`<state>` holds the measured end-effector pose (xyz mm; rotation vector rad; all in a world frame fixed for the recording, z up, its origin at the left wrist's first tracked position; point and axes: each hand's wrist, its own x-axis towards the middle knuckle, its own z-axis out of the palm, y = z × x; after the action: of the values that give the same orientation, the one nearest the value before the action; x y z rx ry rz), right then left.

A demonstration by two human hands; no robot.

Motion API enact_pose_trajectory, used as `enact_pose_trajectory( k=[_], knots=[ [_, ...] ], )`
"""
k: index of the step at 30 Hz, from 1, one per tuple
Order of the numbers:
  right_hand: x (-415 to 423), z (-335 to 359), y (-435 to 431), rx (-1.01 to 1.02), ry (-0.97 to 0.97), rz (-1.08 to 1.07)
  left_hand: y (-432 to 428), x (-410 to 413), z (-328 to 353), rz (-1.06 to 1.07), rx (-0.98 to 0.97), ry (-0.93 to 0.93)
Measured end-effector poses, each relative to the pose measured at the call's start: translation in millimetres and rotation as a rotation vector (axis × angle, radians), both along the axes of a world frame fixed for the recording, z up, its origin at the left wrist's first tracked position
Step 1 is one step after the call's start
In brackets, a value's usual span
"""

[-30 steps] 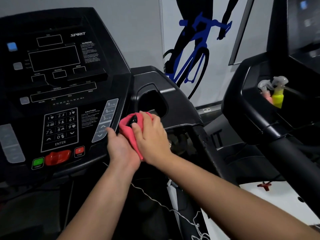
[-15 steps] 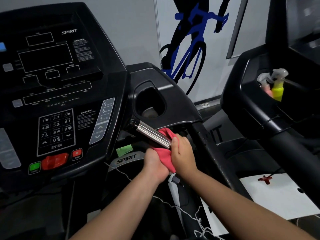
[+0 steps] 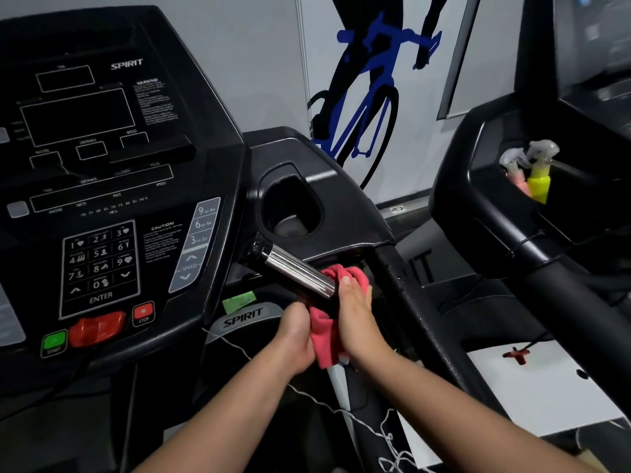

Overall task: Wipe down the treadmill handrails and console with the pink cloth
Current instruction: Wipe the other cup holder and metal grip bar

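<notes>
The pink cloth (image 3: 326, 322) is bunched around the near end of the chrome grip bar (image 3: 297, 269), clasped between the left hand (image 3: 295, 331) and right hand (image 3: 356, 315), fingers curled tight. The soft, crumpled fabric could slip off the smooth, round metal or snag the thin white cord (image 3: 341, 409) below.

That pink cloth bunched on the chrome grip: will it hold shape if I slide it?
Probably not. The pink cloth sags in loose folds between the left hand and right hand, so it looks floppy. The chrome grip looks smooth, so it likely slides easily.
</notes>
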<state>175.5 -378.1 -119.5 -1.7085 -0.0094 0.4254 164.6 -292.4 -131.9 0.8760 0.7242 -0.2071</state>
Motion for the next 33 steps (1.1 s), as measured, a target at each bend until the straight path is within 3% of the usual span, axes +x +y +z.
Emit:
enact_pose_trajectory(
  k=[2,6,11,16,22,28,33],
  knots=[
    [15.7,5.0,6.5,0.047,0.118,-0.098,-3.3,4.8,5.5,-0.013,-0.046,-0.026],
    [41.9,-3.1,11.5,0.062,0.140,-0.126,-12.0,17.6,9.0,0.089,-0.128,-0.051],
    [59.2,-73.9,16.3,0.063,0.199,-0.230,-16.2,17.3,7.4,0.131,-0.171,-0.075],
    [1.4,24.4,30.9,-0.011,0.109,-0.252,-1.6,-11.3,25.0,-0.010,-0.150,-0.074],
    [-35.7,72.1,50.2,-0.183,0.076,0.047,25.2,-38.2,49.8,0.008,-0.125,-0.143],
    [-30.3,100.9,58.8,-0.332,-0.264,0.414,61.3,-34.3,78.4,0.227,-0.191,-0.353],
    [-19.6,97.0,86.8,-0.357,-0.633,0.410,75.6,-30.3,110.9,0.311,-0.042,-0.506]
  ],
)
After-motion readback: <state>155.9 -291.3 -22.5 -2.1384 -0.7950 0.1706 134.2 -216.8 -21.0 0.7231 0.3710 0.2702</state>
